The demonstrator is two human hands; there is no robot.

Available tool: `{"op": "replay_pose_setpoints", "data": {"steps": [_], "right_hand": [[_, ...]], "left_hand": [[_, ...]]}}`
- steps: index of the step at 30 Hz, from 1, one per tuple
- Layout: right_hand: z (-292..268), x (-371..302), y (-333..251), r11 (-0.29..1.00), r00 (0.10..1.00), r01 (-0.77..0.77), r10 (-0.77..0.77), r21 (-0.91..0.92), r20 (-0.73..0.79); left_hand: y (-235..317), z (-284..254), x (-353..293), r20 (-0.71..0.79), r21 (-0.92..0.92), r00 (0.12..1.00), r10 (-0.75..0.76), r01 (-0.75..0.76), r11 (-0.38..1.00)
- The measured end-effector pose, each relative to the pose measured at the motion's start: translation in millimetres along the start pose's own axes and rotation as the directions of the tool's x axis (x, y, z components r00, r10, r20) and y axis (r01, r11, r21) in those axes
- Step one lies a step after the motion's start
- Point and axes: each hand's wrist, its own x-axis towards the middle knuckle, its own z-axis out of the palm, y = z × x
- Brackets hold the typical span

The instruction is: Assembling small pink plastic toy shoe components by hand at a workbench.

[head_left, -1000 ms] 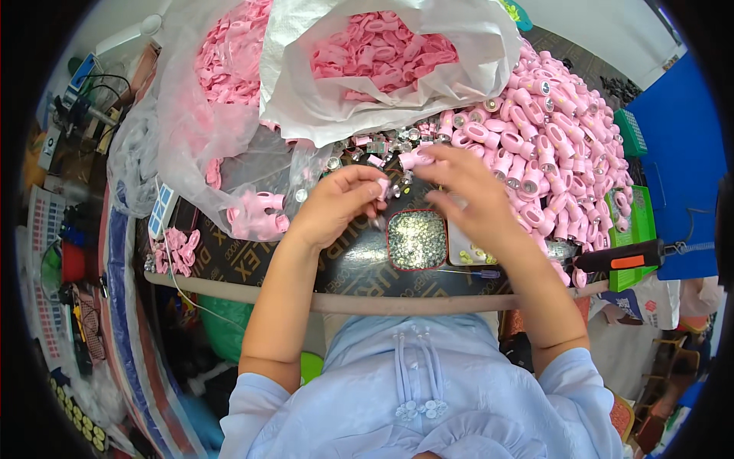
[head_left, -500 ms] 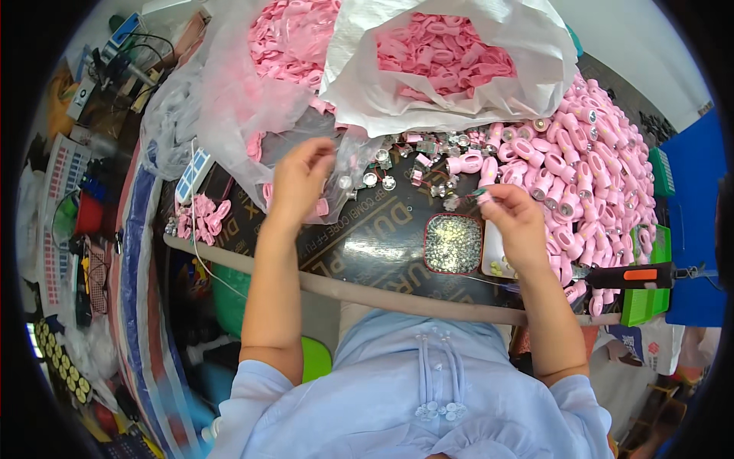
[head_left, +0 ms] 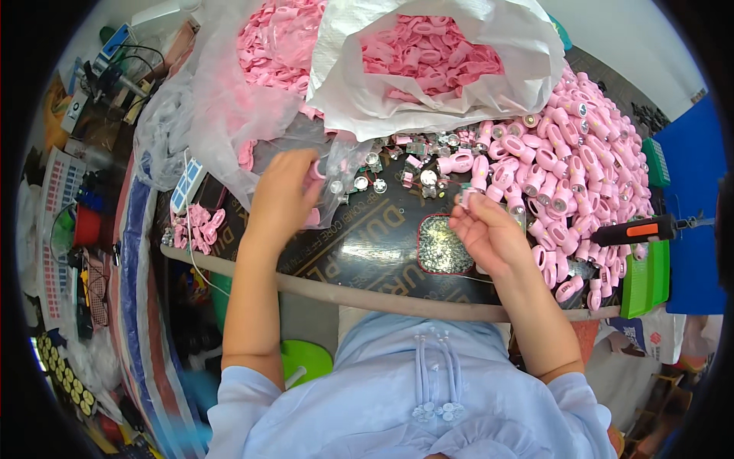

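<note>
My left hand [head_left: 284,195] is over the clear plastic bag at the table's left side, its fingers closed on a pink plastic shell piece [head_left: 316,170]. My right hand [head_left: 489,229] is raised by the pink pile, thumb and fingers pinching a small pink-and-green module [head_left: 464,197]. A thin red wire shows near that module, beside a round silvery lamp head [head_left: 428,179]. Just left of the right hand sits a red-rimmed tray [head_left: 445,243] filled with tiny metallic parts. Loose lamp modules [head_left: 371,170] with round heads lie between the two hands.
A large heap of pink torch-shaped bodies [head_left: 569,153] covers the right side. At the back stands a white sack [head_left: 336,84] of pink shells. An orange-and-black tool [head_left: 634,230] hangs at the right, above a green basket [head_left: 646,287]. Pink pieces [head_left: 199,228] lie at the left edge.
My left hand has moved slightly left and down, and a pink shell piece now shows in its fingers. My right hand has turned its palm upward, still pinching the module.
</note>
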Motion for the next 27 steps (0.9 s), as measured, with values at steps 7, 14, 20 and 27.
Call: {"op": "replay_pose_setpoints", "data": {"steps": [7, 14, 20, 27], "right_hand": [[51, 6, -2, 0.868, 0.985, 0.136, -0.067, -0.477, 0.16], [51, -9, -16, 0.458, 0.991, 0.083, 0.059, -0.885, 0.124], [51, -15, -15, 0.303, 0.976, 0.215, -0.044, -0.929, 0.212], [60, -20, -19, 0.251, 0.987, 0.147, 0.024, -0.957, 0.158]], "left_hand": [[102, 55, -46, 0.559, -0.828, 0.829, 0.021, 0.559, -0.035], [92, 77, -50, 0.539, -0.78, 0.838, -0.088, 0.457, -0.426], [88, 86, -58, 0.557, -0.75, 0.827, -0.076, 0.461, -0.475], [89, 88, -60, 0.548, -0.772, 0.827, -0.123, 0.443, -0.457]]}}
